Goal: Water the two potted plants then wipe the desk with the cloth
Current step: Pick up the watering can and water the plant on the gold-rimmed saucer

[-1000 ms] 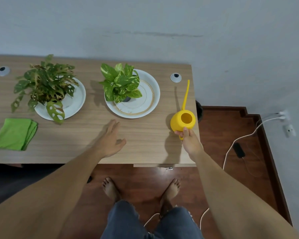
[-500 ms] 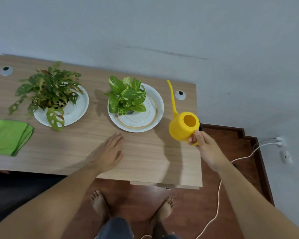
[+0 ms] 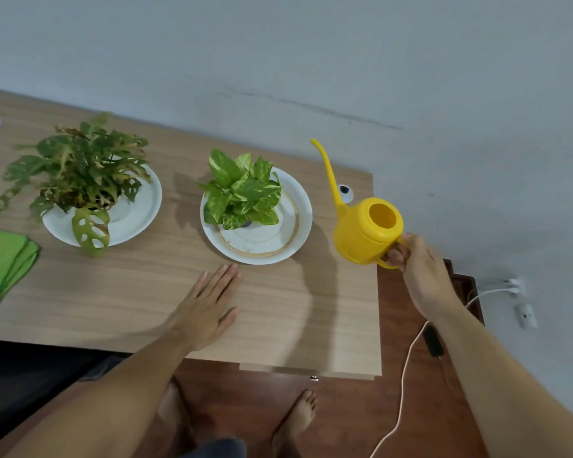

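My right hand (image 3: 424, 276) has lifted the can (image 3: 366, 234) higher than a moment ago and carried it out past the counter's (image 3: 278, 312) right edge; its spout now leans up and left toward the wall instead of standing over the counter. My fingers (image 3: 396, 256) are curled tight through the handle. My left hand (image 3: 205, 309) lies flat and spread on the counter, holding nothing, a little nearer the right plate (image 3: 298, 233) than before. The pothos (image 3: 242, 193) sits on that plate, the spout tip near it but apart. The other plant (image 3: 80, 173) sits on the left plate (image 3: 139, 213), one leaf hanging over the rim. The cloth (image 3: 4, 262) lies folded at the counter's left, cut by the frame. Bare wood is open between the plates and along the near edge. A white cable (image 3: 407, 365) trails over the floor (image 3: 344, 418) beside my right arm.
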Action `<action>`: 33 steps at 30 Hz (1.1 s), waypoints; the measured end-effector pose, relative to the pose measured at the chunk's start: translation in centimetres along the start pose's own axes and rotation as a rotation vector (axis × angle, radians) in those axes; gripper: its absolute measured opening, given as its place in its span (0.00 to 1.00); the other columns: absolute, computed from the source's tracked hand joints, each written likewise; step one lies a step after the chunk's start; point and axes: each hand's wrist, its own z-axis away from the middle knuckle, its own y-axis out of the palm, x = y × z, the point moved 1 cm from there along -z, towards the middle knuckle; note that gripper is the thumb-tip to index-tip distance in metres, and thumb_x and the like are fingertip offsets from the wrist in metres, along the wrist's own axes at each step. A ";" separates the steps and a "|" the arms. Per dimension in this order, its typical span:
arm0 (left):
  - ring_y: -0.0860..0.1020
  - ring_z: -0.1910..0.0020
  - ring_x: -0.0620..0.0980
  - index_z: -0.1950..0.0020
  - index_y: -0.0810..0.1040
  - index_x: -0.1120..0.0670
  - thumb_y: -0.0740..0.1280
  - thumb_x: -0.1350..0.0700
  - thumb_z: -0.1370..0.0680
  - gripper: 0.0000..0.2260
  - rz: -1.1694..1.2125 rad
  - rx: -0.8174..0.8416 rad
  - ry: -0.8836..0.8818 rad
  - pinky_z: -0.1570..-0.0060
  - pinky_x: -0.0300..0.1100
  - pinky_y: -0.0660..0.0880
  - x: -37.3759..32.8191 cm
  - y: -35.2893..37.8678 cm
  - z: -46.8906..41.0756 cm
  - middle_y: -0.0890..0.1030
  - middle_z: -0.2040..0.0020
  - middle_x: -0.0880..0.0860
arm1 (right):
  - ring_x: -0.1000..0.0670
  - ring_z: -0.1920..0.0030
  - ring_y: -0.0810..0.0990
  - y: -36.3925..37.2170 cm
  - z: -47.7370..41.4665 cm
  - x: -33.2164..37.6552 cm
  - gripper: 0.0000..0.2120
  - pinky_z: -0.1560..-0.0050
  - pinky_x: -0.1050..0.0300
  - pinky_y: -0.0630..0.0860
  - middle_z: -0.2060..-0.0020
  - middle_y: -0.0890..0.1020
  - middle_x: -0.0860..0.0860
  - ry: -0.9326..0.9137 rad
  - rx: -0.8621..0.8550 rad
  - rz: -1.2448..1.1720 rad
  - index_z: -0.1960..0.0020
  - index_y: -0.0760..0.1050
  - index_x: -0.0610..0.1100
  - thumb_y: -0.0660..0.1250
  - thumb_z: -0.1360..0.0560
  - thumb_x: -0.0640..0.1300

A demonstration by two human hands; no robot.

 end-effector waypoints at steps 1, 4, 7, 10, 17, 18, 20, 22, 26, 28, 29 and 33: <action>0.52 0.07 0.55 0.07 0.52 0.56 0.59 0.39 0.10 0.36 -0.004 -0.014 0.002 0.10 0.61 0.59 0.1 0.2 0.0 0.50 0.06 0.55 | 0.43 0.56 0.64 0.0 -0.1 0.0 0.19 0.49 0.44 0.64 0.61 0.63 0.40 0.001 -0.031 -0.014 0.59 0.59 0.41 0.49 0.10 0.47; 0.51 0.07 0.54 0.07 0.51 0.54 0.59 0.39 0.10 0.37 -0.009 -0.022 -0.014 0.10 0.61 0.59 0.1 0.8 -0.2 0.49 0.06 0.53 | 0.43 0.56 0.66 0.4 -0.6 0.7 0.17 0.49 0.44 0.65 0.63 0.67 0.43 0.053 -0.152 -0.126 0.58 0.63 0.43 0.55 0.14 0.51; 0.51 0.07 0.53 0.07 0.51 0.54 0.61 0.40 0.10 0.37 0.016 -0.044 -0.034 0.10 0.61 0.60 -0.1 1.3 -0.2 0.48 0.06 0.52 | 0.48 0.60 0.71 1.1 -1.5 1.8 0.16 0.53 0.47 0.67 0.67 0.71 0.47 0.101 -0.227 -0.178 0.61 0.67 0.47 0.60 0.29 0.60; 0.51 0.06 0.53 0.06 0.50 0.53 0.60 0.40 0.10 0.37 0.026 -0.063 -0.014 0.10 0.61 0.60 0.1 1.8 -0.2 0.47 0.05 0.52 | 0.52 0.69 0.69 1.9 -3.0 2.5 0.17 0.58 0.50 0.68 0.71 0.70 0.52 0.095 -0.243 -0.187 0.70 0.65 0.52 0.62 0.31 0.62; 0.49 0.06 0.49 0.06 0.48 0.50 0.56 0.37 0.10 0.37 0.005 -0.072 0.102 0.10 0.58 0.59 2.3 2.1 -0.8 0.46 0.05 0.49 | 0.44 0.61 0.73 2.6 -7.3 3.7 0.22 0.56 0.45 0.71 0.63 0.72 0.41 0.056 -0.290 -0.213 0.57 0.79 0.40 0.69 0.33 0.61; 0.48 0.06 0.49 0.06 0.48 0.50 0.56 0.37 0.10 0.37 0.007 -0.073 0.103 0.10 0.58 0.58 2.4 2.2 -0.9 0.46 0.05 0.49 | 0.44 0.61 0.73 2.5 -7.9 3.9 0.25 0.56 0.46 0.71 0.62 0.72 0.41 0.046 -0.292 -0.209 0.58 0.78 0.37 0.70 0.33 0.61; 0.48 0.06 0.49 0.06 0.48 0.50 0.57 0.37 0.11 0.37 0.012 -0.086 0.099 0.10 0.58 0.58 2.4 2.4 -0.8 0.46 0.05 0.49 | 0.43 0.61 0.71 2.0 -9.1 4.0 0.29 0.56 0.45 0.70 0.63 0.71 0.40 0.014 -0.297 -0.186 0.59 0.75 0.30 0.70 0.32 0.60; 0.48 0.06 0.49 0.06 0.48 0.49 0.58 0.38 0.11 0.37 0.016 -0.092 0.094 0.10 0.58 0.57 2.5 2.4 -0.8 0.46 0.05 0.49 | 0.44 0.62 0.70 1.7 -10.1 4.2 0.32 0.57 0.44 0.70 0.64 0.70 0.40 -0.022 -0.300 -0.159 0.57 0.72 0.26 0.70 0.30 0.58; 0.48 0.06 0.49 0.06 0.48 0.49 0.59 0.40 0.12 0.38 0.008 -0.092 0.077 0.09 0.57 0.56 2.5 2.4 -0.6 0.45 0.05 0.49 | 0.45 0.63 0.70 0.8 -11.6 4.6 0.30 0.57 0.45 0.71 0.66 0.71 0.40 -0.054 -0.294 -0.112 0.57 0.72 0.26 0.71 0.28 0.56; 0.47 0.06 0.49 0.06 0.48 0.50 0.60 0.41 0.12 0.38 0.034 -0.089 0.001 0.09 0.58 0.57 2.6 2.4 -0.3 0.45 0.05 0.49 | 0.45 0.63 0.70 0.5 -12.1 4.7 0.29 0.58 0.45 0.71 0.66 0.72 0.41 -0.057 -0.301 -0.085 0.58 0.73 0.27 0.71 0.27 0.56; 0.47 0.06 0.50 0.06 0.48 0.51 0.60 0.41 0.12 0.38 0.052 -0.091 -0.056 0.10 0.59 0.58 2.7 2.3 -0.1 0.46 0.05 0.49 | 0.45 0.63 0.70 0.5 -12.3 4.8 0.28 0.58 0.45 0.70 0.67 0.71 0.42 -0.061 -0.297 -0.072 0.59 0.72 0.29 0.71 0.27 0.56; 0.48 0.06 0.50 0.06 0.49 0.53 0.62 0.42 0.12 0.39 0.080 -0.102 -0.171 0.10 0.59 0.59 2.9 2.3 1.2 0.46 0.05 0.49 | 0.47 0.67 0.66 0.4 -12.4 5.5 0.25 0.61 0.48 0.65 0.72 0.67 0.47 -0.105 -0.277 0.006 0.63 0.67 0.35 0.70 0.25 0.55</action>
